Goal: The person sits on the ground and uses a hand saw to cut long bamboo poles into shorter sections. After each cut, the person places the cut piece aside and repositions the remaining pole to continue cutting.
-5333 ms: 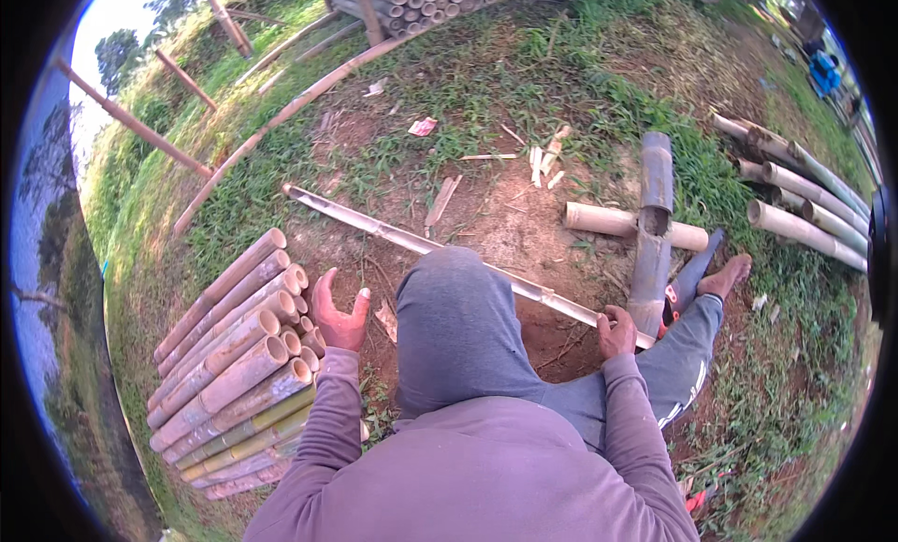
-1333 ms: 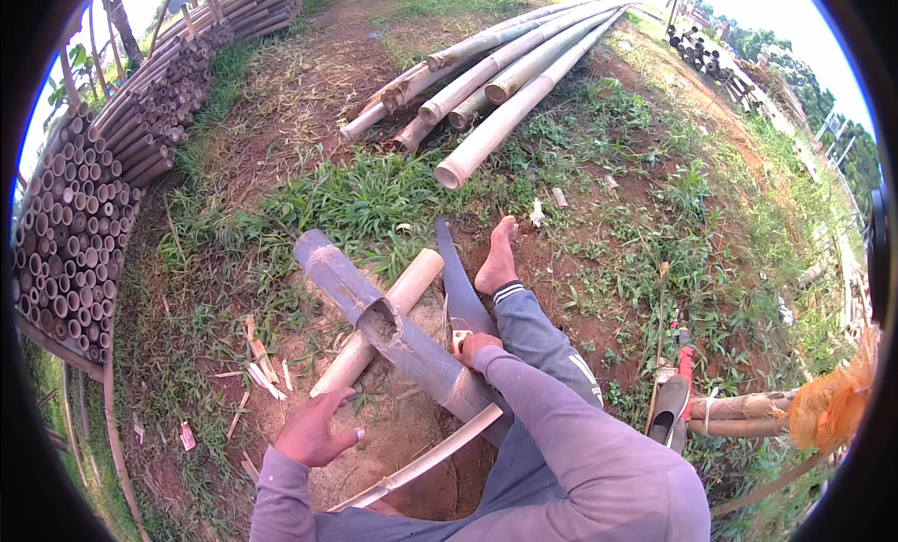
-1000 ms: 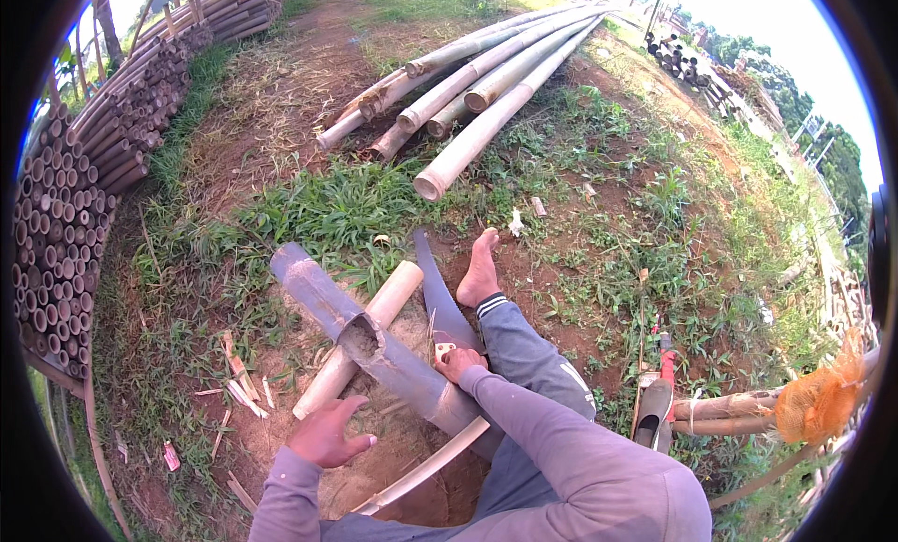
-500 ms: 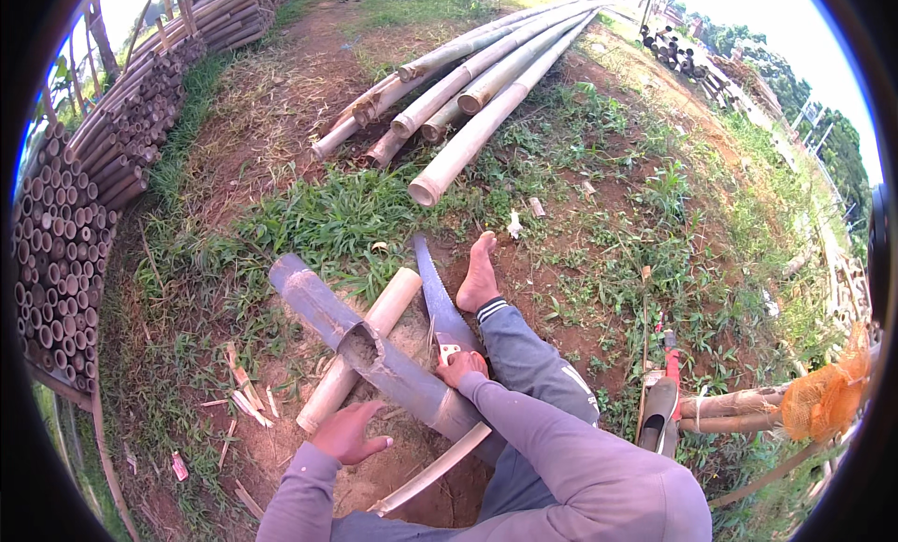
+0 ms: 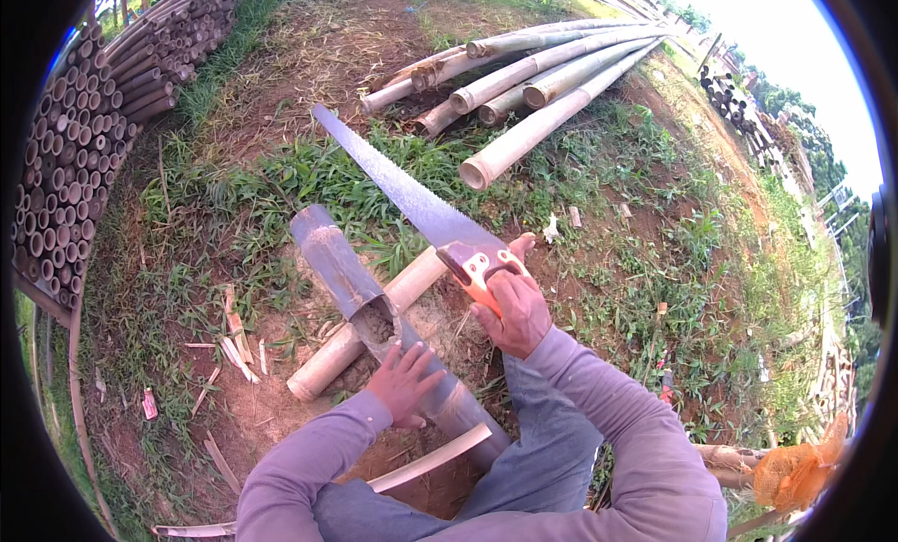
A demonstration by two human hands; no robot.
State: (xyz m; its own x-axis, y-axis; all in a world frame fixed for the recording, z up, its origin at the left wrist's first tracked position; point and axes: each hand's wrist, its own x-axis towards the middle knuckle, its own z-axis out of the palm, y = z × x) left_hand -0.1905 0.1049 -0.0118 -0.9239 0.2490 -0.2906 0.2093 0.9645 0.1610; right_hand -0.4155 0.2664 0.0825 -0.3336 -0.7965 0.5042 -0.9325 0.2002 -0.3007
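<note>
A handsaw [image 5: 402, 182] with an orange-and-dark handle is raised above the ground, its blade pointing away to the upper left. My right hand [image 5: 514, 308] is wrapped round its handle. Below it lies a thick grey bamboo pole [image 5: 341, 271] with a wide notch cut in its upper side. My left hand [image 5: 406, 383] lies on this pole with fingers spread, just on the near side of the notch. A thinner pale bamboo piece [image 5: 327, 360] crosses underneath the pole. One bare foot [image 5: 526, 245] shows partly behind the saw handle.
Long bamboo poles [image 5: 561, 121] lie fanned out ahead. A stack of cut bamboo [image 5: 65, 196] stands at the left. A curved bamboo strip [image 5: 430, 460] lies by my legs, with pale splinters [image 5: 238, 341] on the soil to the left. Orange netting [image 5: 795, 472] wraps poles at the right.
My right hand has lifted the saw from the ground beside the foot and swung its blade leftward. My left hand has come down onto the notched pole. The view has shifted.
</note>
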